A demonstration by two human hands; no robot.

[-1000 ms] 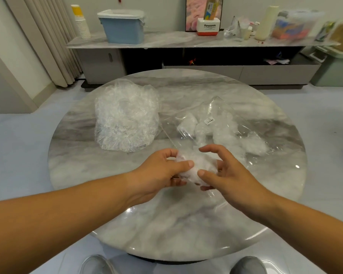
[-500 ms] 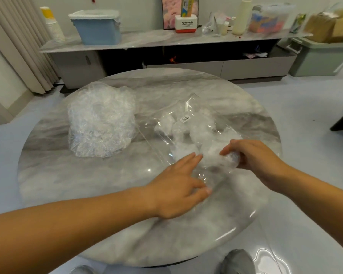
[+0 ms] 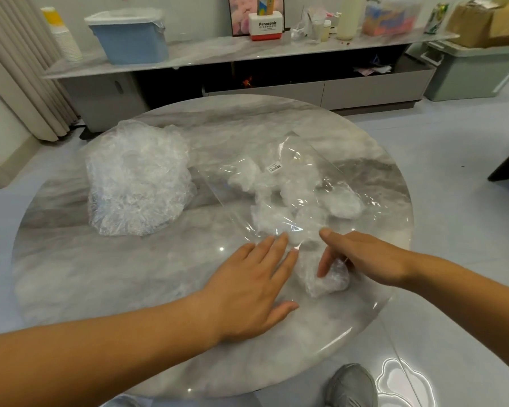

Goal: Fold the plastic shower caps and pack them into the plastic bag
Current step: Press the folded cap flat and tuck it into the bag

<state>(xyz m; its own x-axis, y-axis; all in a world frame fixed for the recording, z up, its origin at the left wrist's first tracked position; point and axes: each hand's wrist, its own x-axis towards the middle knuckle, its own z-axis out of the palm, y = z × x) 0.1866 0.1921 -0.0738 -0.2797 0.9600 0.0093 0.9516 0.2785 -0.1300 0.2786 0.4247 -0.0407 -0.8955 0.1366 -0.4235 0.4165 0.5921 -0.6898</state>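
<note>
1 second ago both hands pinched a folded cap between them in front of the bag. Now they have split the work. The left hand (image 3: 253, 289) lies flat on the table (image 3: 100, 274), fingers (image 3: 279, 245) straight and close together. Their tips rest on the near film of the bag (image 3: 303, 160), apparently pinning its mouth.

The right hand (image 3: 365, 259) alone has the cap (image 3: 332, 282). The thumb and curled lower fingers hold the white wad down low, while the index finger sticks out straight toward the bag. 0.5 seconds ago this hand was further in, among the packed caps. Now it sits nearer the person, at the bag's near end, just right of the left fingertips. I cannot tell whether the cap is already under the film or just outside the mouth, because the plastic is too clear.

Several packed caps (image 3: 288, 189) lie bunched in the bag's middle and far end. The pile (image 3: 135, 186) of loose caps sits well apart on the table's left and looks large.

I judge that folding of this cap is finished and the step in hand is seating it inside. The next move likely calls for pushing it deeper while the left hand keeps the film from sliding. The slick film could slide or close over the mouth, and the springy wad could unfold once released. With that pile left, the task looks far from done.
</note>
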